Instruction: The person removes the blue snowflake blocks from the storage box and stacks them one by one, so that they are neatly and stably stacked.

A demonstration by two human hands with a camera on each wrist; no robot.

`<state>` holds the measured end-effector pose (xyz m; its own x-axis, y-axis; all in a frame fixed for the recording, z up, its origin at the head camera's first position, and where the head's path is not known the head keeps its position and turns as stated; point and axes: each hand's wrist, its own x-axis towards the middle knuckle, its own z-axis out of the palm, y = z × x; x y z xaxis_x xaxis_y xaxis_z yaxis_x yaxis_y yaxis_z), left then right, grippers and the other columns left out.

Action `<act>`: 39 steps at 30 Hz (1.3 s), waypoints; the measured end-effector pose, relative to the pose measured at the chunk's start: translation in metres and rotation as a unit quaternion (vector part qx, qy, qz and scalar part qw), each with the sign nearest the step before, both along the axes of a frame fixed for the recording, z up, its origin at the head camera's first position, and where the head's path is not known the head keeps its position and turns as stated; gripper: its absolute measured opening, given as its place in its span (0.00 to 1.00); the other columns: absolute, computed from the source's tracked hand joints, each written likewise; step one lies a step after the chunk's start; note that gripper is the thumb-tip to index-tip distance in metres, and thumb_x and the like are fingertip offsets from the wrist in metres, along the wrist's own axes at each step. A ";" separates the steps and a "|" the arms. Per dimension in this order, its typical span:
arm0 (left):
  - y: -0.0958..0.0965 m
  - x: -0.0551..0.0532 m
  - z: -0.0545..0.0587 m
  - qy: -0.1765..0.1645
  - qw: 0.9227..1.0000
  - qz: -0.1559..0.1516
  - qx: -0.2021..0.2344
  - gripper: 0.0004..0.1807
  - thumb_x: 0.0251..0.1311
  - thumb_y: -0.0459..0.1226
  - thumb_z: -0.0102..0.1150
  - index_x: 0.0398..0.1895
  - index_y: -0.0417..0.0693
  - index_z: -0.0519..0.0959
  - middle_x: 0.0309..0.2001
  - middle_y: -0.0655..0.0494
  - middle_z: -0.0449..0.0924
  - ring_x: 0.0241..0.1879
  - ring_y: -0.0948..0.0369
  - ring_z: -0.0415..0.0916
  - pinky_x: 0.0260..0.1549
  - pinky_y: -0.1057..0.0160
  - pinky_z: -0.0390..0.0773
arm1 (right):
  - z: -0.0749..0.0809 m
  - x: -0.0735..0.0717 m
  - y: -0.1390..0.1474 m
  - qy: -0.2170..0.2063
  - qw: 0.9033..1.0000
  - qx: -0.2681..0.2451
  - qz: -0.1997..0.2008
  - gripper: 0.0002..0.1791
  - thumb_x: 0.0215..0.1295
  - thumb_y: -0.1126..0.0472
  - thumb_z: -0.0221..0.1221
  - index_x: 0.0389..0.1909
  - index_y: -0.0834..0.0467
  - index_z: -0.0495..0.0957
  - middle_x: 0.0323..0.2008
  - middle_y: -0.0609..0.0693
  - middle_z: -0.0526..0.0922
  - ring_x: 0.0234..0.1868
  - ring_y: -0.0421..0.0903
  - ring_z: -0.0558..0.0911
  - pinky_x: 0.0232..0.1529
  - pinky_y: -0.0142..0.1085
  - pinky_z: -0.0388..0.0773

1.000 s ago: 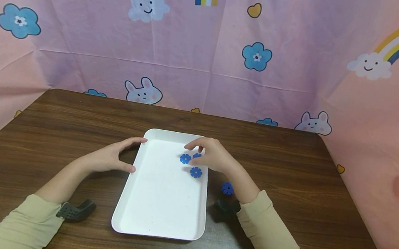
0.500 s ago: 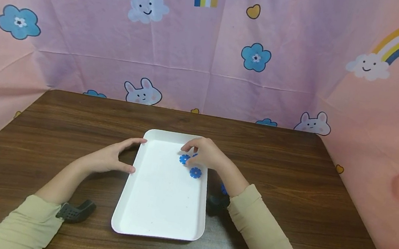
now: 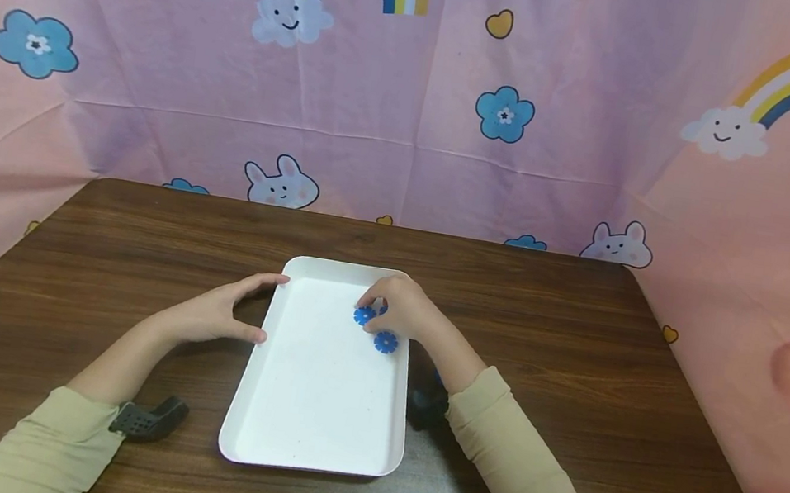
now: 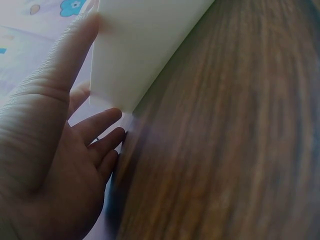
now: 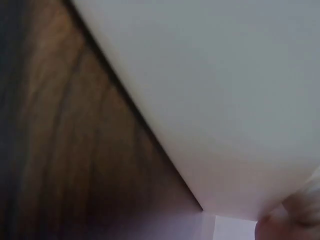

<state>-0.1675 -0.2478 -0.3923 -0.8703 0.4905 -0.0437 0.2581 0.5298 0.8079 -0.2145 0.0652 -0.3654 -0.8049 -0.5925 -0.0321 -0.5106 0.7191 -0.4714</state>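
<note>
A white rectangular tray (image 3: pixel 314 402) lies on the table. Along its left rim rests my left hand (image 3: pixel 214 314), thumb and index fingertip touching the edge, fingers spread; the left wrist view shows the left hand (image 4: pixel 65 150) against the tray's outer wall (image 4: pixel 135 45). Over the tray's upper right, my right hand (image 3: pixel 398 305) pinches a blue notched disc (image 3: pixel 363 316) between thumb and fingertips. Another blue disc (image 3: pixel 386 343) lies just below the thumb, and a third is mostly hidden behind the hand. The right wrist view shows mainly the tray's side (image 5: pixel 200 100).
The brown wooden table (image 3: pixel 557 326) extends around the tray. Right of the tray, a further blue disc is nearly covered by my right forearm and its black wrist camera (image 3: pixel 426 407). A pink printed curtain (image 3: pixel 383 112) hangs at the back and sides.
My right hand has moved slightly left and down, its thumb and fingers closing on the left disc. The right forearm now covers the disc outside the tray. My left hand stays put.
</note>
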 end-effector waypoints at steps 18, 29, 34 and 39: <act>-0.001 0.001 -0.002 0.004 1.000 -0.007 0.005 0.47 0.50 0.44 0.72 0.72 0.57 0.57 0.71 0.43 0.53 0.69 0.43 0.48 0.57 0.34 0.55 | -0.005 0.002 -0.002 0.026 1.000 0.007 0.004 0.12 0.52 0.55 0.71 0.40 0.48 0.87 0.39 0.41 0.84 0.45 0.41 0.77 0.60 0.44 0.65; 0.000 -0.001 0.000 0.013 1.000 -0.006 0.007 0.47 0.49 0.44 0.73 0.71 0.56 0.58 0.70 0.44 0.55 0.69 0.45 0.50 0.59 0.36 0.53 | 0.000 0.002 0.004 0.001 0.999 -0.052 0.004 0.14 0.52 0.58 0.70 0.42 0.53 0.86 0.44 0.44 0.83 0.50 0.44 0.76 0.53 0.39 0.72; -0.001 -0.002 -0.002 0.017 1.000 -0.006 0.006 0.47 0.49 0.44 0.73 0.71 0.57 0.58 0.70 0.44 0.55 0.69 0.45 0.50 0.59 0.36 0.54 | 0.010 0.004 0.010 0.007 0.997 -0.075 0.007 0.16 0.54 0.59 0.70 0.45 0.55 0.85 0.46 0.46 0.82 0.52 0.45 0.75 0.52 0.39 0.72; -0.002 -0.002 -0.002 0.019 1.000 -0.005 0.006 0.47 0.48 0.44 0.74 0.71 0.57 0.58 0.70 0.45 0.56 0.68 0.46 0.51 0.59 0.37 0.53 | 0.020 0.008 0.016 0.013 0.994 -0.109 0.010 0.15 0.53 0.60 0.70 0.44 0.56 0.85 0.44 0.46 0.83 0.50 0.45 0.74 0.49 0.39 0.73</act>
